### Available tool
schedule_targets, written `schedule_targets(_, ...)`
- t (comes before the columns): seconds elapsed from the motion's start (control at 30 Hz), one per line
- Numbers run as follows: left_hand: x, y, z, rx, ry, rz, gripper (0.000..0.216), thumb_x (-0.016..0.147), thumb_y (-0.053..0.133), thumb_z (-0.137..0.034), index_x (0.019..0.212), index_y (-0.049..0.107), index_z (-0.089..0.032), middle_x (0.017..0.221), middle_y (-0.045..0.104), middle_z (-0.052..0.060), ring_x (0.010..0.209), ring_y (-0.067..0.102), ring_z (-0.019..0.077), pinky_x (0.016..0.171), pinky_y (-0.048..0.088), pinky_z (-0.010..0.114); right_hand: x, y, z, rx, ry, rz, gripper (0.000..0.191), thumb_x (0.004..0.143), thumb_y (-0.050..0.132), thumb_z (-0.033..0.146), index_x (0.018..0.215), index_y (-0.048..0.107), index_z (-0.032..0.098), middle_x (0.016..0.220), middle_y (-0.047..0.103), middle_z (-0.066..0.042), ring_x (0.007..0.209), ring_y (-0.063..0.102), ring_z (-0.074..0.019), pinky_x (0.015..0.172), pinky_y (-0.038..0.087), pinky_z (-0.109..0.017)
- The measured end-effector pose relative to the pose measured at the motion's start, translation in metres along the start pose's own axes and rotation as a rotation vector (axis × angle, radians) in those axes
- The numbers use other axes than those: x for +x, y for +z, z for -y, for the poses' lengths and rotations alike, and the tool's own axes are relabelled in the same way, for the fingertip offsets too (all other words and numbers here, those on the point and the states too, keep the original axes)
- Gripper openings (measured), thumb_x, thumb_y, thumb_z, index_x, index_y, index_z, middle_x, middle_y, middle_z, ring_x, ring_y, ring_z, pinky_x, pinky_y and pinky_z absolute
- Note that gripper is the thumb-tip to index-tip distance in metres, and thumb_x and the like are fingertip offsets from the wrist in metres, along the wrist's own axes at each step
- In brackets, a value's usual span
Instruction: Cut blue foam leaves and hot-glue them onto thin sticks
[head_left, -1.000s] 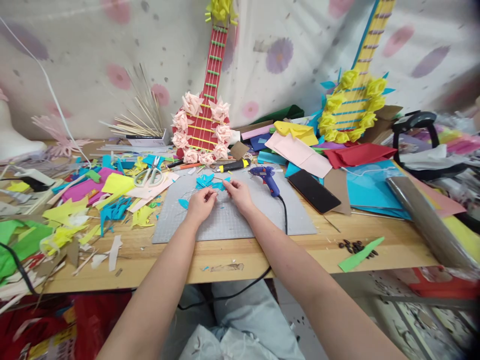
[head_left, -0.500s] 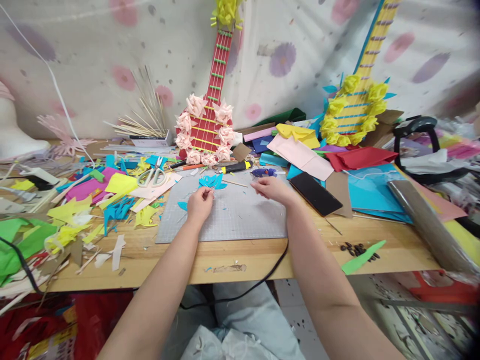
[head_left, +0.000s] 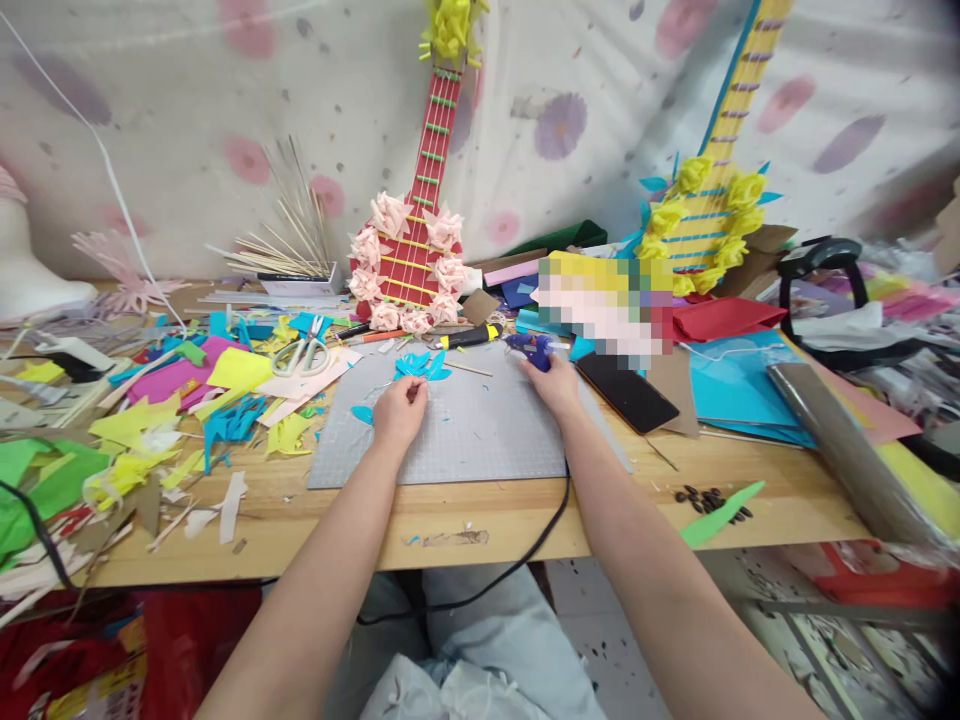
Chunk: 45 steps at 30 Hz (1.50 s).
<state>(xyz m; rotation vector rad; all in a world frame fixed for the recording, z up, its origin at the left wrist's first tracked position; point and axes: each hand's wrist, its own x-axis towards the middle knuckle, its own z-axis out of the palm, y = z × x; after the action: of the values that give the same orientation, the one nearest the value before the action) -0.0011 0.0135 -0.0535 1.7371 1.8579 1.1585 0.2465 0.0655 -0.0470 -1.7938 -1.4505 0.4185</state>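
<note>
My left hand (head_left: 398,410) rests on the grey cutting mat (head_left: 465,445), fingers pinched on a thin stem that leads up to a blue paper flower (head_left: 422,366). My right hand (head_left: 553,380) is at the mat's far right corner, fingers wrapped round the handle of the blue glue gun (head_left: 529,346). The gun's black cord (head_left: 525,555) runs off the table edge toward my lap.
Scissors (head_left: 301,352), a yellow-and-black cutter (head_left: 469,336) and paper scraps lie left and behind the mat. A red paper guitar (head_left: 414,240) and a yellow one (head_left: 709,215) lean on the back cloth. A black phone (head_left: 627,392), coloured sheets and a grey roll (head_left: 847,445) fill the right.
My right hand left the blue flower, moved right across the mat and closed on the glue gun. My left hand stayed in place on the stem.
</note>
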Motion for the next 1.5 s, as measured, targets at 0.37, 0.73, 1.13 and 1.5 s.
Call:
schedule_targets(0.37,0.001,0.001,0.001,0.037,-0.02,0.018,0.016,0.074,0.048,-0.031,0.074,0.06,-0.021,0.07,0.063,0.001,0.064,0.055,0.014,0.059,0.036,0.025,-0.047,0.014,0.036,0.33,-0.114,0.438,0.038,0.06,0.065,0.049,0.08,0.064,0.017,0.05,0.052,0.002,0.05,0.048,-0.0123,0.052,0.04,-0.026)
schedule_targets(0.73,0.002,0.002,0.001,0.042,-0.039,0.018,0.015,0.072,0.049,-0.029,0.074,0.061,-0.021,0.07,0.063,0.001,0.065,0.055,0.0143,0.06,0.036,0.025,-0.045,0.02,0.033,0.301,-0.196,0.391,0.034,0.062,0.063,0.047,0.081,0.065,0.018,0.067,0.061,-0.002,0.069,0.055,-0.017,0.066,0.042,-0.028)
schedule_targets(1.13,0.002,0.001,-0.001,0.061,-0.03,0.019,0.014,0.073,0.049,-0.028,0.072,0.061,-0.021,0.069,0.063,0.001,0.063,0.054,0.0139,0.059,0.035,0.025,-0.046,0.02,0.035,0.293,-0.254,0.411,0.035,0.065,0.062,0.044,0.088,0.065,0.019,0.076,0.064,-0.002,0.074,0.056,-0.0178,0.07,0.041,-0.029)
schedule_targets(1.5,0.001,0.002,-0.001,0.044,-0.042,0.023,0.015,0.073,0.048,-0.03,0.071,0.06,-0.021,0.068,0.062,0.0,0.062,0.054,0.0137,0.059,0.035,0.025,-0.046,0.019,0.035,0.274,-0.26,0.392,0.034,0.064,0.062,0.045,0.086,0.066,0.019,0.072,0.062,-0.002,0.072,0.055,-0.0179,0.069,0.041,-0.03)
